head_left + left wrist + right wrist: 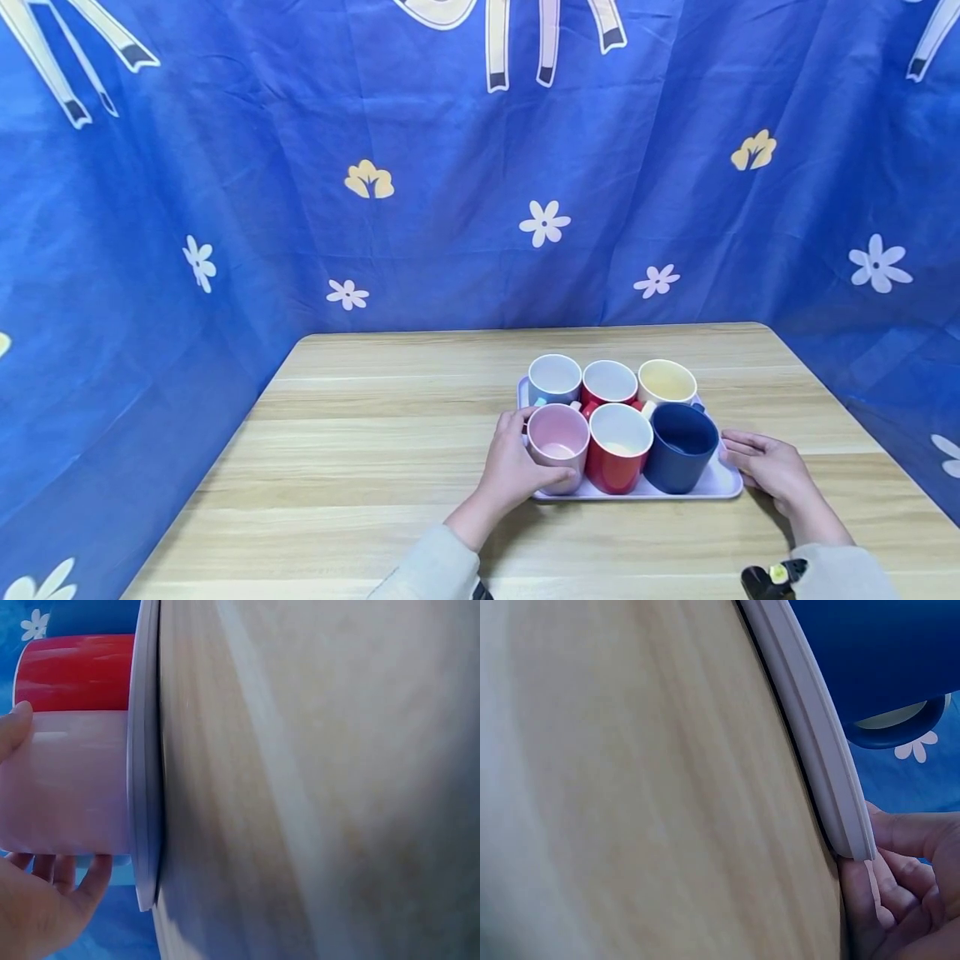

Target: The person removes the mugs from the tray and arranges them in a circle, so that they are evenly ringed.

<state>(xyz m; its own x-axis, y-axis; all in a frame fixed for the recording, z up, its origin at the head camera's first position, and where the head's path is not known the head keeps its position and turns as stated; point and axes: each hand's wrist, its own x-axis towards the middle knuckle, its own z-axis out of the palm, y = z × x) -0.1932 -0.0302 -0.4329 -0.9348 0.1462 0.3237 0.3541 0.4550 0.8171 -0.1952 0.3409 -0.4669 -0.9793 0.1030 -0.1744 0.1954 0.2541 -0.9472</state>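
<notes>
A lilac tray lies on the table with several mugs in two rows. At its front left corner stands a pink mug. My left hand grips this mug, thumb across its front and fingers around the left side. Beside it are a red mug and a dark blue mug in the front row. My right hand is at the tray's right end. In the right wrist view, thumb and fingers pinch the tray's rim from above and below.
Behind stand a light blue mug, another red mug and a cream mug. The wooden table extends left of the tray. A blue patterned cloth hangs around the table's back and sides.
</notes>
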